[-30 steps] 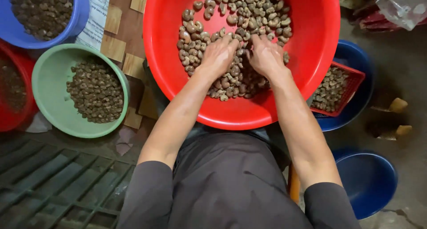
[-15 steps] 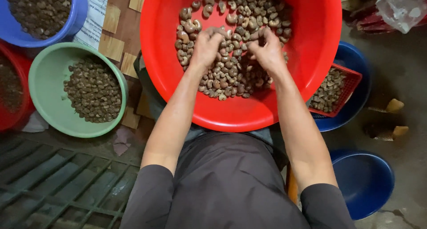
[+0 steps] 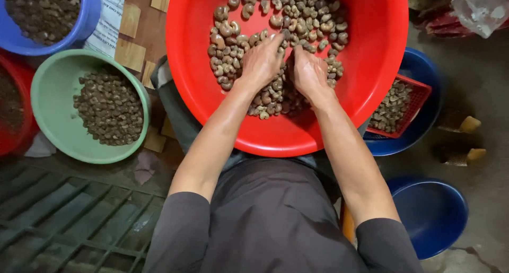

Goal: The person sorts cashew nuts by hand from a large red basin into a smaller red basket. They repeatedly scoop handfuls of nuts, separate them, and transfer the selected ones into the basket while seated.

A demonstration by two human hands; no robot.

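A big red basin (image 3: 366, 77) rests on my lap and holds a heap of curved brown nuts in their shells (image 3: 297, 18). Both hands lie palm down on the heap, side by side. My left hand (image 3: 262, 61) has its fingers stretched forward over the nuts. My right hand (image 3: 310, 71) sits just beside it, fingers slightly curled among the nuts. I cannot make out any single nut gripped in either hand.
A green bowl (image 3: 53, 114) of the same nuts stands at the left, with a blue bowl (image 3: 87, 18) above it and a red one (image 3: 16, 108) at the edge. On the right, a small red basket (image 3: 419, 100) of nuts sits in a blue tub (image 3: 419, 69). Another blue bowl (image 3: 432, 214) lies lower right.
Both hands have slid forward across the heap, away from my body, and drawn closer together. The nuts under them have shifted.
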